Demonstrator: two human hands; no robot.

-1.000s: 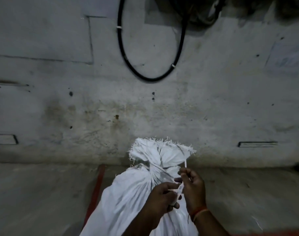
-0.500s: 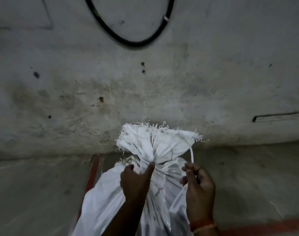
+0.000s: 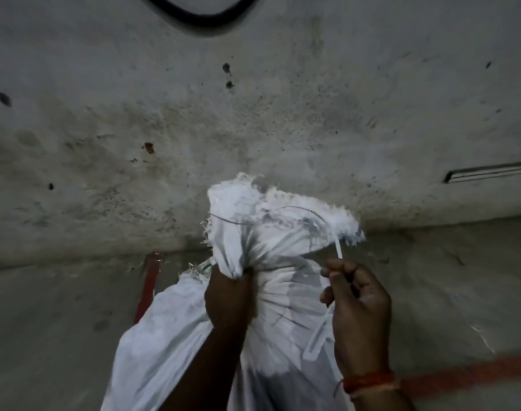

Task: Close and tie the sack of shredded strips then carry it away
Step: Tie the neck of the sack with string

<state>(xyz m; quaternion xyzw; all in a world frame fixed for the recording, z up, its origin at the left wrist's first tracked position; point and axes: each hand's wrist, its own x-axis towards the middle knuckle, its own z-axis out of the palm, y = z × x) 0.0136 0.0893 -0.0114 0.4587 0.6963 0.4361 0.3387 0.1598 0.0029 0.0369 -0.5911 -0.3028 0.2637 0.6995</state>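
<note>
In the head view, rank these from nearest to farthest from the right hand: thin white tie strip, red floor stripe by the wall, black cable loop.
From the right hand:
1. Thin white tie strip, pinched in its fingers.
2. Red floor stripe, left, beyond the white woven sack.
3. Black cable loop, high on the wall.

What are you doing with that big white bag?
A person is tying shut a big white woven plastic sack that stands on a grey concrete floor by a stained wall. The left hand squeezes the sack's gathered neck tight. The right hand pinches a thin white plastic strip used as the tie. The frayed top fans out above the grip. The sack has not been lifted.
</note>
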